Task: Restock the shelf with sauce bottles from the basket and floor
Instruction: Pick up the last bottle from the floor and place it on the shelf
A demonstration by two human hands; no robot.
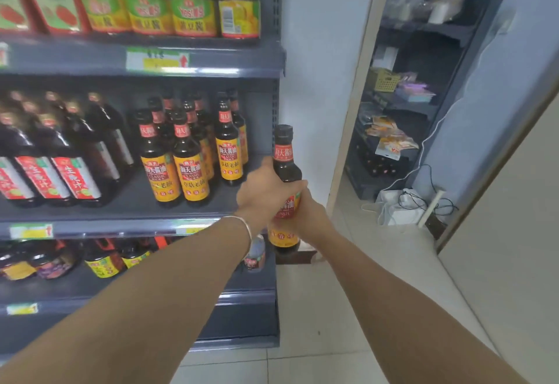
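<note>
Holding one dark sauce bottle (286, 171) upright in front of the right end of the shelf (145, 211), just past the shelf's side edge and above the pale tiled floor (348, 308)

Wrapping the left hand (266, 191) around the bottle's shoulder and upper label, fingers curling over from the left side, the grip there clenching on the glass below the red neck band; black cap and neck standing clear above the hand

Clasping the right hand (311, 217) lower down and to the right, covering the right part of the orange label, this grip also grasping the same bottle; bottom of the label and the dark base showing underneath both hands

Wearing a thin silver bangle (245, 226) on the left wrist

Standing on the middle shelf, just left of the held bottle, a cluster of matching bottles (184, 159) with orange labels, all upright, with bare shelf between the cluster and the shelf's right end; sitting further left, larger dark bottles with red and white labels (69, 171)

Lining the shelf above, jars (193, 5) with yellow lids and green and yellow labels

Showing through the doorway on the right, a second dark rack (423, 96), blurred, with white cables lying near its foot
</note>
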